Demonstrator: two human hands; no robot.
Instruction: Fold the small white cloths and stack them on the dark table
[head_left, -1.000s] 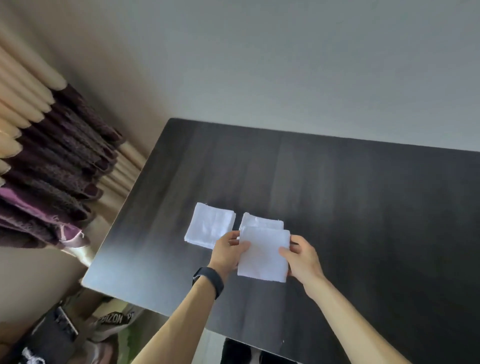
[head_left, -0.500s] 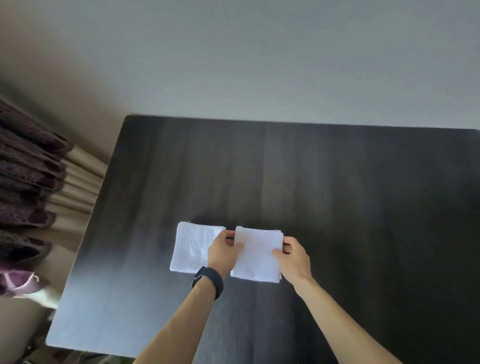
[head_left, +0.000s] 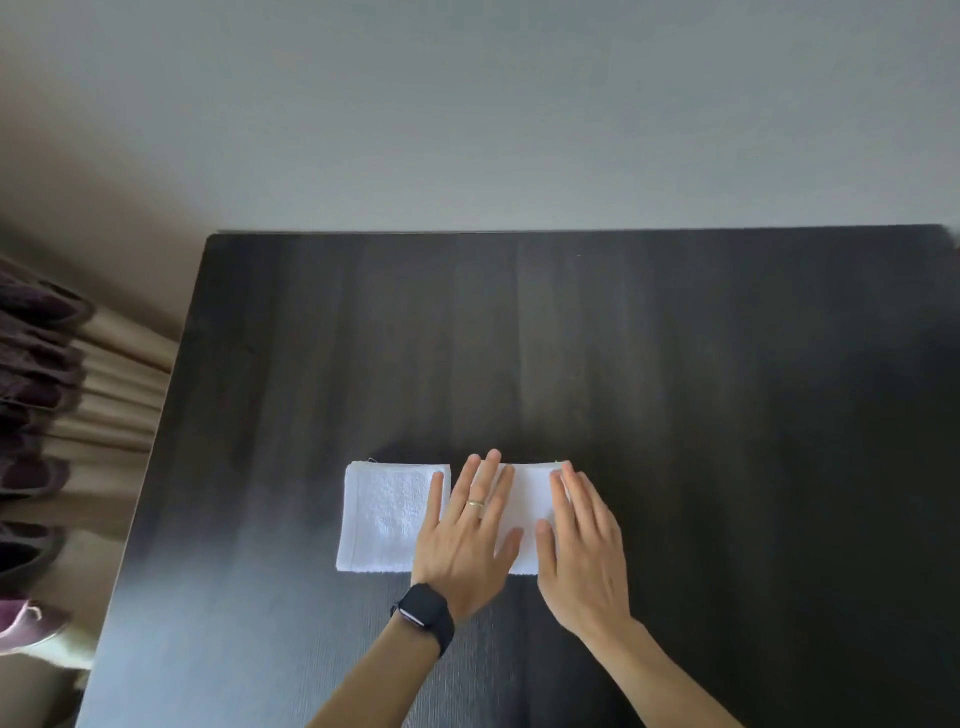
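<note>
**Flattening of second cloth, stack not yet made**

Presses right cloth (head_left: 530, 499) onto surface (head_left: 675, 389) with left hand (head_left: 470, 540) and right hand (head_left: 582, 551). Both hands flat, fingers straight and spread, gripping nothing. Set just beside each other, thumbs near but apart. Covers most of that cloth, leaving only a middle strip and the far edge in sight. Sits toward near edge of surface, roughly midway along it. Left cloth (head_left: 387, 514) folded square on the left-edge side, touching or just beside the right one; cannot tell which, left hand overlaps the seam. Ring (head_left: 475, 503) and dark watch (head_left: 423, 616) on left side.

Probably last press before stacking one cloth on the other.

Risks from here:
- May spring open on release: thick terry, crease maybe not set.
- May drag left cloth askew when left hand lifts, outer finger resting on its edge.
- May unfold if picked up by top layer only.
- May end in a crooked stack if edges not lined up before setting down.
</note>
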